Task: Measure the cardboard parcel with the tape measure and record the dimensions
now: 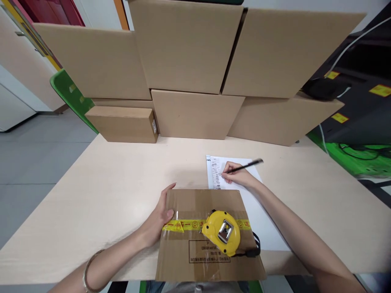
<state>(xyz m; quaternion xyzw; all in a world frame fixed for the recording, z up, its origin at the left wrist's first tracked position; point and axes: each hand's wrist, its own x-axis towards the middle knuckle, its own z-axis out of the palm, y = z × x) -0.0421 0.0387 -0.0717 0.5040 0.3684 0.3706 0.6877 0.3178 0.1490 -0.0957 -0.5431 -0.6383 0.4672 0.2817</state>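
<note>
My left hand [159,215] grips the left side of a taped cardboard box [183,248], its thumb on top near a yellow tape strip. On that box lies a yellow tape measure [222,232] with a black wrist strap. In my right hand [236,175] is a black pen [246,166], its tip end toward a sheet of paper [259,219] bearing lines of writing or print along its left part. Whether the tip touches the paper I cannot tell. The box covers the sheet's lower left part.
Several large cardboard boxes [189,49] are stacked along the table's far edge. A smaller carton [122,124] stands before them at the left. Behind that is a green chair back [71,95]. Dark equipment with cables [351,73] stands at the right, beyond the pale table [91,203].
</note>
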